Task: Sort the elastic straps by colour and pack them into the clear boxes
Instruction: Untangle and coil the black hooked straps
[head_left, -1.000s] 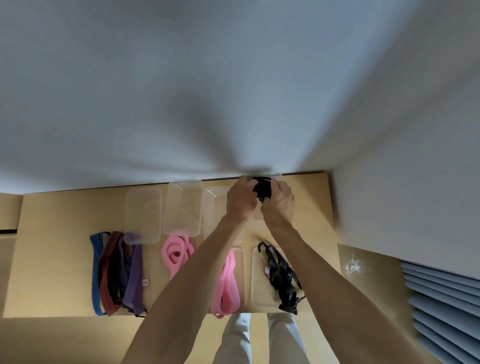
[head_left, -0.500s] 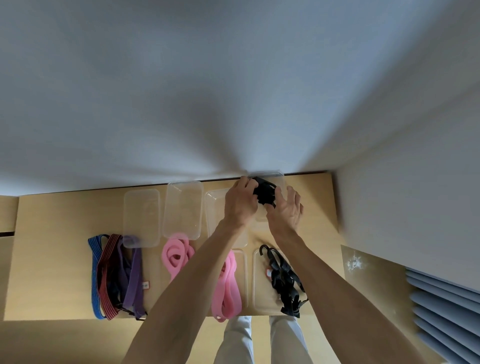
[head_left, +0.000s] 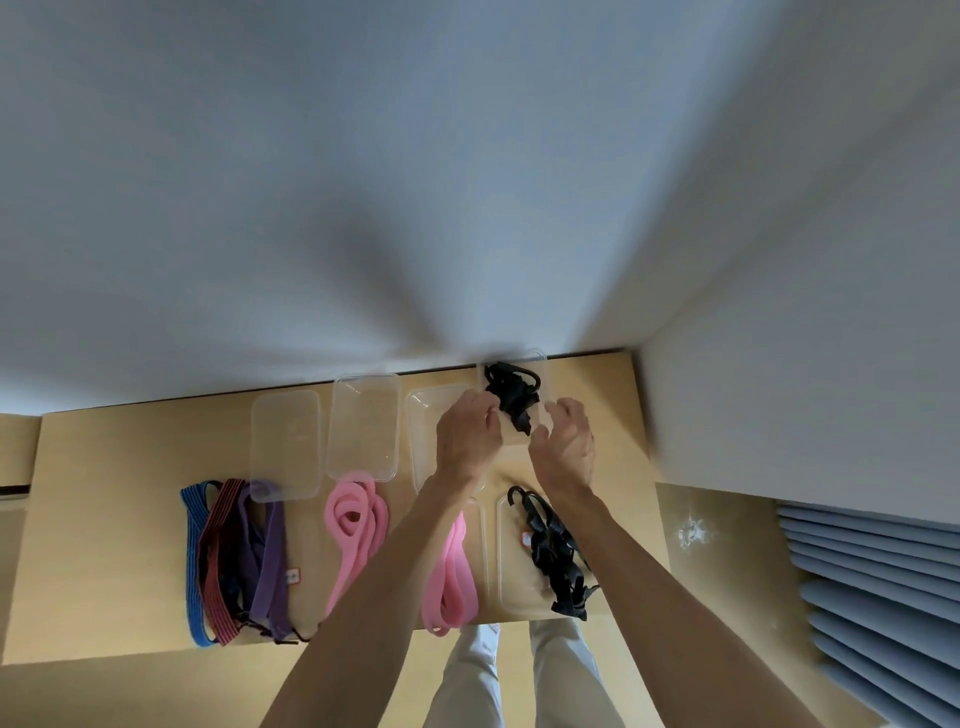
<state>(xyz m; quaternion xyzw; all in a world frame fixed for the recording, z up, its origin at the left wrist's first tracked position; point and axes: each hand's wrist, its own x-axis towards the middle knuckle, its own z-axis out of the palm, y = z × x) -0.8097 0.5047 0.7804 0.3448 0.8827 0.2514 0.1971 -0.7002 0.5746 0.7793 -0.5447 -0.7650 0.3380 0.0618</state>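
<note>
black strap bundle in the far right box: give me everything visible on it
The black strap bundle is a crumpled wad of dark, matte elastic with a black hook curving out at its far right side. It lies in the clear box at the table's far edge by the wall. The left hand and right hand flank it, fingers loosened; contact is unclear.

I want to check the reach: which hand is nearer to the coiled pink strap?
Left. The left hand is up-right of the coiled pink strap; the right hand lies farther right.
</note>
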